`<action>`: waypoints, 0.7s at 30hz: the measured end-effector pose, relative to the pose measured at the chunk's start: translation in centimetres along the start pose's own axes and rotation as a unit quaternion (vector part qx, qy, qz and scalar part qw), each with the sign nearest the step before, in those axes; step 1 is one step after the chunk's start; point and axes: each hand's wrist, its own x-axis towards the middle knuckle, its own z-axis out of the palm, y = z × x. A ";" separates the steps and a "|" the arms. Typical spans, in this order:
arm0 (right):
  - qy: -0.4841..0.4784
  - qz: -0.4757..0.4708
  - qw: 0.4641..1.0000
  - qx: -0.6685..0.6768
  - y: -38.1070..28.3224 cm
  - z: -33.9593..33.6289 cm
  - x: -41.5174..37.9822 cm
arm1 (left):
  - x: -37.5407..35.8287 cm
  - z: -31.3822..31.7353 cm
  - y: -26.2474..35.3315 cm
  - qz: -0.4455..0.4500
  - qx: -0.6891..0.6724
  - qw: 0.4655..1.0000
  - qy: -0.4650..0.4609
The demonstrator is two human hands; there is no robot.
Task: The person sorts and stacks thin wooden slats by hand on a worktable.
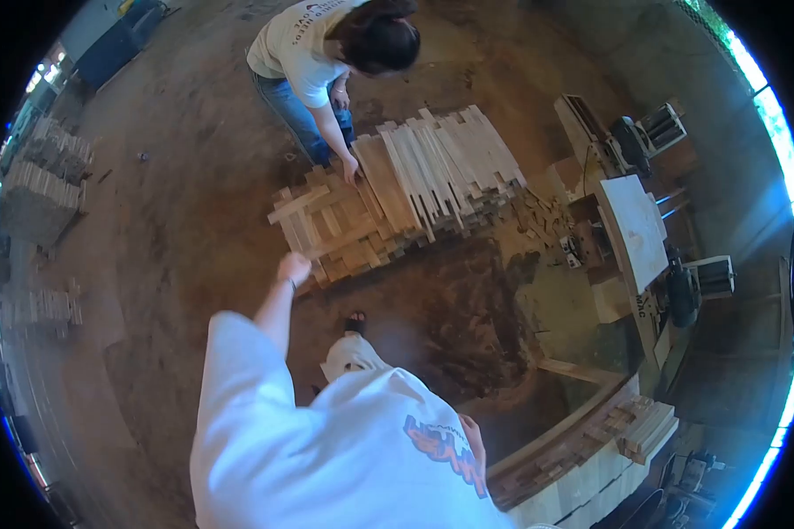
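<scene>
Workshop floor [176,238]: brown, stained darker between wearer and work; bright openings [781,132] along the right edge.

Closest: wearer's white shirt [309,458], printed on the front. Right hand [474,438]: only a sliver of skin beside the shirt's edge, mostly hidden; cannot tell whether clenched, loose or holding anything. Just past the shirt, pale trousers [351,355] and one dark-sandalled foot [355,323]. Low right: long row of wood pieces [582,448], bundle of strips [648,430] on it.

Left hand [295,267]: arm stretched forward, at the near left corner of the board stack [348,231]. Fingers look curled; too small to tell whether they grasp a board end or only rest by it. Stack sits low, ahead of the wearer: brown boards at left, some crosswise; paler strips at right, ends uneven. Scraps [543,216] strewn just off its right end. Further right, white-topped machine [633,231]; second machine [591,123] beyond.

Across the stack: co-worker [300,48] bent over, lettered shirt, jeans; one hand [350,167] down at the brown boards, hold unclear. Far left, piled lumber [40,203].
</scene>
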 end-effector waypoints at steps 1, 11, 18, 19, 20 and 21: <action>-0.018 0.000 0.997 -0.077 -1.5 1.4 0.4 | 1.4 2.4 -3.2 0.010 0.004 1.000 0.025; 0.051 0.080 0.994 -0.052 -12.5 3.8 5.2 | -5.2 12.7 -15.4 -0.081 0.102 0.949 -0.286; 0.014 0.024 0.978 -0.208 -22.6 2.6 14.3 | 1.0 14.2 -7.2 -0.047 0.033 0.985 -0.164; -0.010 0.017 0.975 -0.222 -23.6 1.8 16.9 | 2.1 13.8 -4.9 -0.051 -0.012 0.991 -0.125; -0.035 0.010 0.971 -0.235 -24.8 1.1 19.5 | 3.4 13.9 -3.4 -0.054 -0.055 0.994 -0.083; -0.062 0.003 0.967 -0.247 -25.9 0.4 22.2 | 5.0 14.1 -1.8 -0.045 -0.070 0.995 -0.048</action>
